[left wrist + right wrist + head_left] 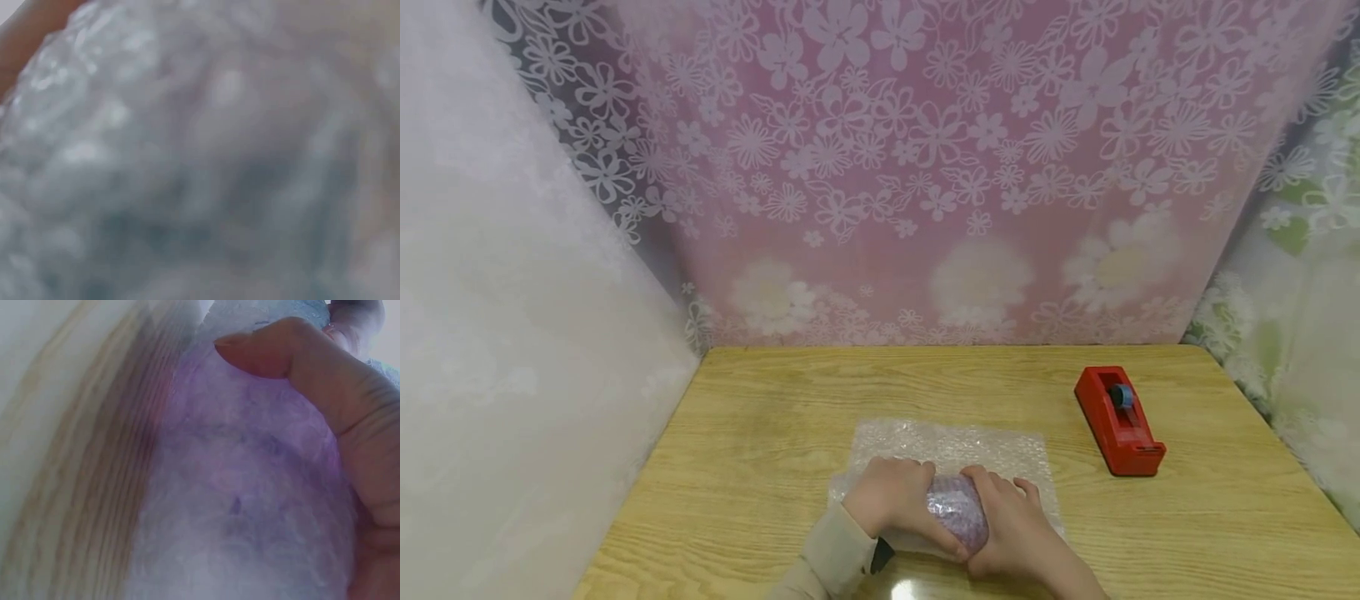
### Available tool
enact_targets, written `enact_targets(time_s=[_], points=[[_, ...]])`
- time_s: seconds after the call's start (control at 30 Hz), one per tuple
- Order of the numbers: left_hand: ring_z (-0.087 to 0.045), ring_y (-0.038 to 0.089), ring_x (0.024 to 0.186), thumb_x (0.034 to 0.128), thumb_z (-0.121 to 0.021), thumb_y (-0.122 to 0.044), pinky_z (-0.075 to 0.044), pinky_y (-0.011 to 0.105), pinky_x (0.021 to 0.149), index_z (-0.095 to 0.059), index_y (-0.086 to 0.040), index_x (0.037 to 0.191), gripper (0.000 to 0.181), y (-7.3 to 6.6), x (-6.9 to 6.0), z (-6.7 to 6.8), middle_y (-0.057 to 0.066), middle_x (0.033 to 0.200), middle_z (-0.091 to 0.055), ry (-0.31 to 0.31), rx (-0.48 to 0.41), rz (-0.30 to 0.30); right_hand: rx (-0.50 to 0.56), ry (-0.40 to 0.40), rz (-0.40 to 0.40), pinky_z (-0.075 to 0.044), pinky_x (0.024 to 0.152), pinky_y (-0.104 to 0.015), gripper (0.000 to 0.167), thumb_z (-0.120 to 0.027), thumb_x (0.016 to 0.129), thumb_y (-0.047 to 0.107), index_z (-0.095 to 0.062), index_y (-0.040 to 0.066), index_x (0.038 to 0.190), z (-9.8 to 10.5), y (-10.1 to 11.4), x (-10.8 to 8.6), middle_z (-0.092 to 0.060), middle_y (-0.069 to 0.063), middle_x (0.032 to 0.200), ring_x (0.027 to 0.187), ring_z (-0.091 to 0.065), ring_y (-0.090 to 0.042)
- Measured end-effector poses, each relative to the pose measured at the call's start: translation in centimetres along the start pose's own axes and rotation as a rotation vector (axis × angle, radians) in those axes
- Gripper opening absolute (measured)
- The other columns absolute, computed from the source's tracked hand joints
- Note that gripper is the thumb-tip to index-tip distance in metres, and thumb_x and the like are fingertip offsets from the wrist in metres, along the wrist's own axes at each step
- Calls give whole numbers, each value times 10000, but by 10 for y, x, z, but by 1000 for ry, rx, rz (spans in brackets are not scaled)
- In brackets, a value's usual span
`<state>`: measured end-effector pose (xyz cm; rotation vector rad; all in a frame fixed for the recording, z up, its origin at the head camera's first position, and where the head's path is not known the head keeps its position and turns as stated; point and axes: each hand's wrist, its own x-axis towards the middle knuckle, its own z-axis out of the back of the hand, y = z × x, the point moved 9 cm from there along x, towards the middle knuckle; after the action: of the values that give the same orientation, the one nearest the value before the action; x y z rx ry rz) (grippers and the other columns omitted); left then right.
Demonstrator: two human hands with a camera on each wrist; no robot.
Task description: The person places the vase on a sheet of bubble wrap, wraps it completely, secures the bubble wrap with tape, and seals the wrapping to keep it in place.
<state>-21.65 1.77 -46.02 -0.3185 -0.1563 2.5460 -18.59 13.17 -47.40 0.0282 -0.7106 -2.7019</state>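
Observation:
A purple object wrapped in bubble wrap lies at the front middle of the table, between both hands. My left hand grips its left part, thumb across the near side. My right hand is curled round its right end. In the right wrist view the purple wrapped object fills the middle, with a bent thumb of the right hand against it. Blurred bubble wrap fills the left wrist view. A flat part of the sheet spreads behind the hands. What the object is cannot be told.
A red tape dispenser with a small roll stands on the wooden table, right of the sheet. Pink flowered cloth hangs behind the table, with pale cloth on the left and flowered cloth on the right.

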Motion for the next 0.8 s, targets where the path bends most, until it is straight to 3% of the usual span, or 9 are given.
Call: enact_targets(time_s=[0.23, 0.63, 0.8], points=[[-576, 104, 662, 482, -682, -903, -476, 301, 591, -646, -195, 963, 857, 5, 8, -1, -77, 814, -643, -3, -14, -23, 31, 30, -16, -297, 981, -643, 980, -927, 393, 315, -492, 147, 1254, 0, -3, 4, -616, 30, 1064, 1008, -576, -162], [-570, 64, 718, 515, -677, -895, -479, 274, 646, -653, -204, 1140, 932, 20, 9, -4, -116, 897, -647, 27, -126, -16, 57, 75, -4, -312, 941, -646, 975, -934, 420, 363, -489, 128, 1256, 0, -3, 8, -628, 16, 1092, 1006, -576, -162], [-539, 57, 649, 521, -703, -871, -456, 260, 586, -670, -225, 961, 782, 23, 6, -4, -145, 790, -606, 30, -182, 12, 64, 88, -5, -314, 928, -651, 970, -929, 408, 346, -497, 121, 1247, 0, -3, 10, -631, 20, 1092, 992, -577, -156]])
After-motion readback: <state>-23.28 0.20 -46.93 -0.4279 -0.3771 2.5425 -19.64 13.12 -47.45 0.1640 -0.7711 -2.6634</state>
